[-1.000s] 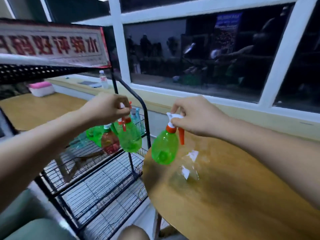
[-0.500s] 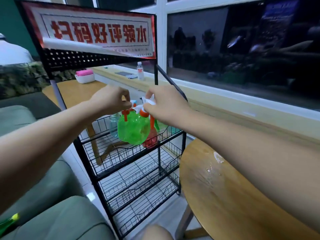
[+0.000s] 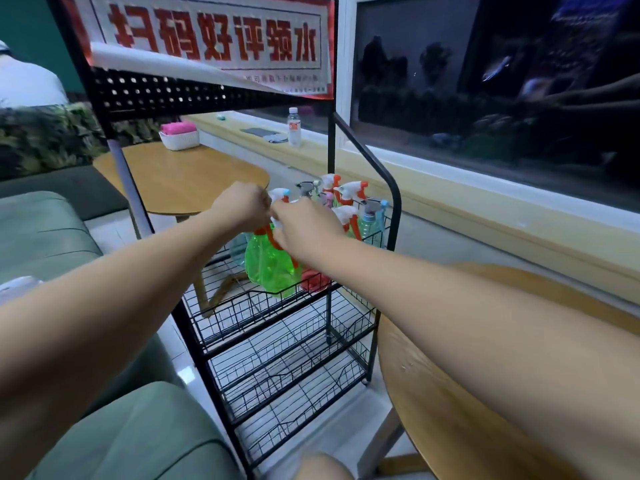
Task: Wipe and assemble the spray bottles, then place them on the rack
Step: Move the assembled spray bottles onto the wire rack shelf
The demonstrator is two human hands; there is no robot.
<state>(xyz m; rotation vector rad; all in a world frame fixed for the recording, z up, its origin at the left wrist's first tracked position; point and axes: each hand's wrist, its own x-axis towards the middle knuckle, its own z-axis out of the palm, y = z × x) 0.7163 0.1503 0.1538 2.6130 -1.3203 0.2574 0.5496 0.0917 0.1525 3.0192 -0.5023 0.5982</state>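
Hidden: knuckles covered both hands' fingertips and the held spray heads.
Count: two green bottles, touching, by the front edge of the rack's (image 3: 394, 202) top basket (image 3: 221, 317); at least six other bottles (image 3: 369, 221) behind, mostly near its back right corner.
Left hand (image 3: 242, 206): curled, grip closed on the left green bottle (image 3: 254, 261).
Right hand (image 3: 304, 226): curled, grip closed on the right green bottle (image 3: 282, 275).

Water bottle (image 3: 294, 126) on sill (image 3: 433, 188), basket (image 3: 180, 140) on table (image 3: 187, 178)

Legible signage: one item.
White red-bordered banner (image 3: 211, 39) atop the black wire rack (image 3: 394, 209) reads "扫码好评领水" in red; smaller print beneath illegible.
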